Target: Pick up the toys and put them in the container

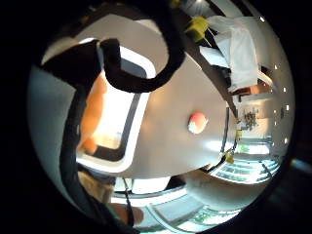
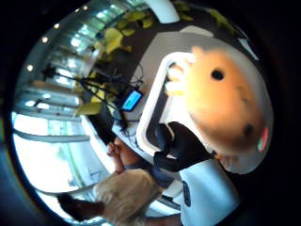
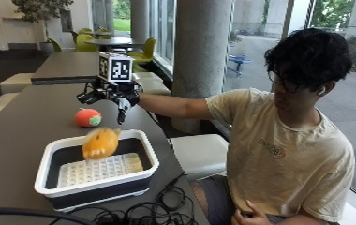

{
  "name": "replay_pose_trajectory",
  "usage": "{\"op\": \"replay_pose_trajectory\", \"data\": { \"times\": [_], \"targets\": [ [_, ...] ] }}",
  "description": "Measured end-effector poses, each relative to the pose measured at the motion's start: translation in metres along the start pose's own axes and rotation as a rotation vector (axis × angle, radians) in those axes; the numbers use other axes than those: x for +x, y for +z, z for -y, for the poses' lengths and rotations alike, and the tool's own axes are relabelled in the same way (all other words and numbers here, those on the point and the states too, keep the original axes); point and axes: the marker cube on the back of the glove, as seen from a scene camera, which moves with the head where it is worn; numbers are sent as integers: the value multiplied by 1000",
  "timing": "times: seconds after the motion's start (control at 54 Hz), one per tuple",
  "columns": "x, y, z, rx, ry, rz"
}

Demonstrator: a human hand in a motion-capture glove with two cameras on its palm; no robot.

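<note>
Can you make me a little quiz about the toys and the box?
1. True or false: the orange plush toy is gripped in the gloved right hand.
2. Where is the red ball toy? A) in the container B) on the table beyond the container C) on the floor
3. Fill in: the container has a white rim and ____ walls.

Key: 1 false, the toy is in the air over the container, below the open fingers. 2 B. 3 black.

Cafeteria lounge, long tables (image 3: 34,122), yellow chairs (image 3: 142,50)
</note>
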Motion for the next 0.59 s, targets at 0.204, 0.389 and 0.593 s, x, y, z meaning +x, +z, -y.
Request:
{"op": "replay_pose_trajectory", "data": {
  "times": [0.204, 0.389, 0.593],
  "targets": [
    [-10, -5, -6, 17, -41, -17],
    [-11, 0, -14, 8, -54, 0],
    [3, 3, -24, -15, -50, -33]
  ]
}}
